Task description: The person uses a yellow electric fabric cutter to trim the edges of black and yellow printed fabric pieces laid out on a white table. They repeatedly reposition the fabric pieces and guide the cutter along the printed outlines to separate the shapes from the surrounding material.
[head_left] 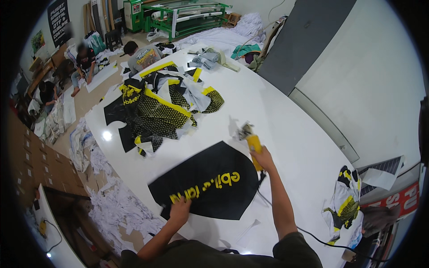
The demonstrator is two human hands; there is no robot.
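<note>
A black fabric panel point(210, 169) with yellow lettering lies flat on the white table in front of me. My left hand point(179, 210) is at its near left edge, fingers bent and closed on the cloth. My right hand point(262, 159) is wrapped round the yellow body of an electric fabric cutter point(254, 144). The cutter's metal head point(245, 131) points away from me, beyond the panel's far right edge. Its dark cord point(313, 235) runs past my right forearm and off to the right.
A heap of black, yellow and white cut pieces point(165, 105) covers the far left of the table point(286, 134). Another pile point(345, 205) lies at the right edge. White scraps point(118, 212) cover the floor at left. Several people sit on the floor beyond, near a green machine point(183, 20).
</note>
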